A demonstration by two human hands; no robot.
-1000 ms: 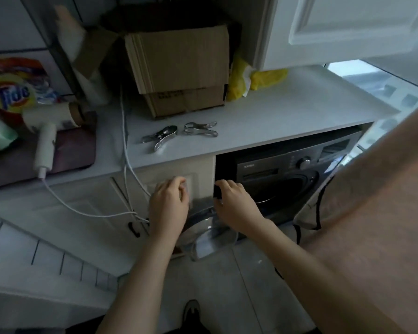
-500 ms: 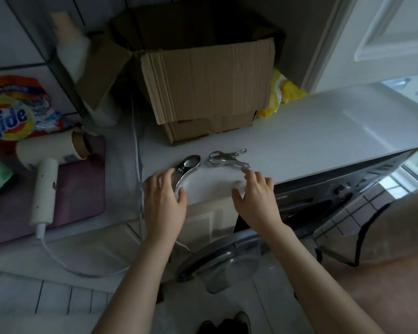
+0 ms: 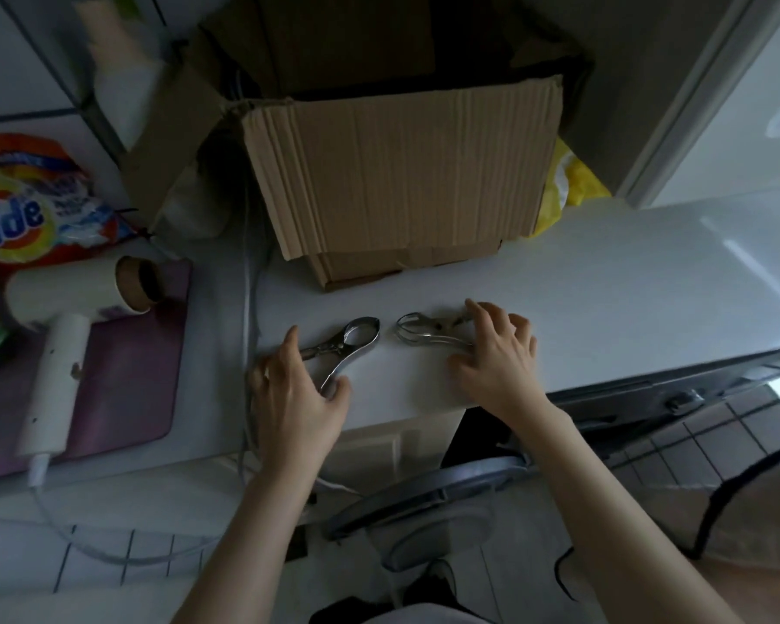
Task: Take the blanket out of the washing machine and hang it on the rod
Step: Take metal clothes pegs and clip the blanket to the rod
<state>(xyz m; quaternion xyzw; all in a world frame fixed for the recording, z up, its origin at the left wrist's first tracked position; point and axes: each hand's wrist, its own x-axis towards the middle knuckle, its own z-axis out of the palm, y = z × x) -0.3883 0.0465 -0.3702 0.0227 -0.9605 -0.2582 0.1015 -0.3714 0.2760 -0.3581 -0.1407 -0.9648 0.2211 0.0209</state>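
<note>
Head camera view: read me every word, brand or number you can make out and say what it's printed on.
"Tide": on the orange and yellow detergent bag at the left edge; the T is partly cut off.
Smaller print on that bag: too blurred to read.
Washing machine control panel: markings too dark and small to read.

"Tide" logo on detergent bag (image 3: 28,204), left countertop.
</note>
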